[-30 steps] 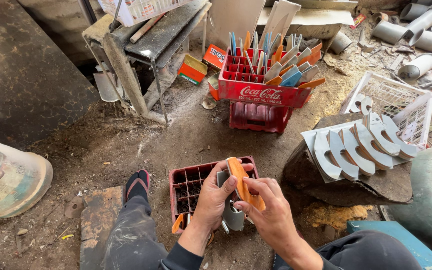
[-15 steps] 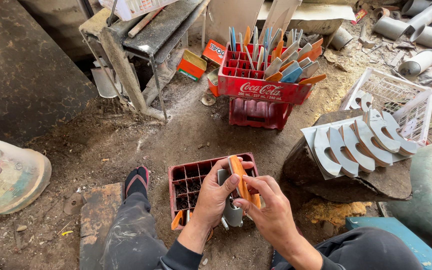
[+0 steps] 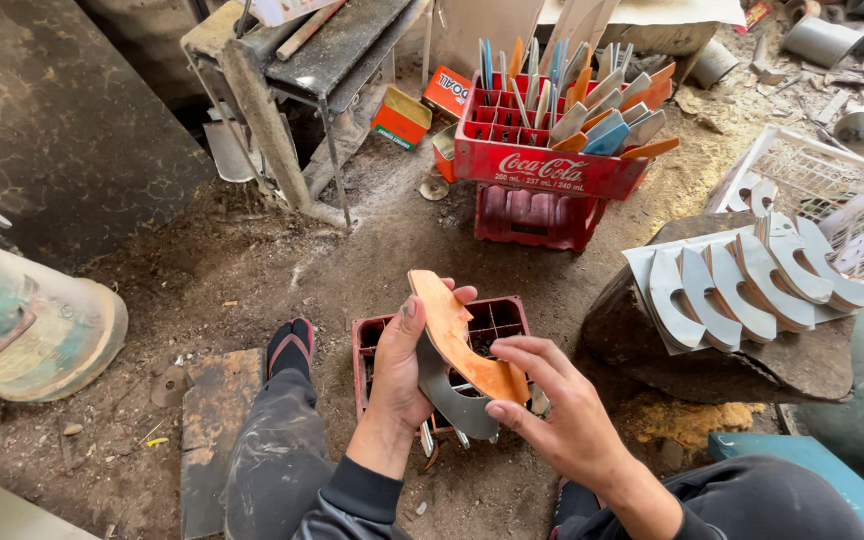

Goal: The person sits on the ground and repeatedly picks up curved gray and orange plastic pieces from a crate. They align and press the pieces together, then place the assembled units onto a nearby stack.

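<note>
My left hand [image 3: 404,367] holds a curved orange plastic piece [image 3: 457,335] with a curved grey piece [image 3: 450,395] behind it. My right hand [image 3: 560,405] grips the lower end of the orange piece with its fingertips. Both hands are above a small dark red crate [image 3: 497,318] on the dirt floor. My foot in a black sandal [image 3: 289,347] rests to the left of the crate.
Two stacked red crates [image 3: 542,175] full of curved coloured pieces stand ahead. Several grey curved pieces [image 3: 742,280] lie fanned out on a rock at the right, before a white basket [image 3: 832,190]. A metal stand [image 3: 292,90] is at upper left, a dusty drum [image 3: 32,320] at left.
The orange piece has turned from edge-on to flat-faced in my hands, and the grey piece now shows behind it. My hands stay over the small crate.
</note>
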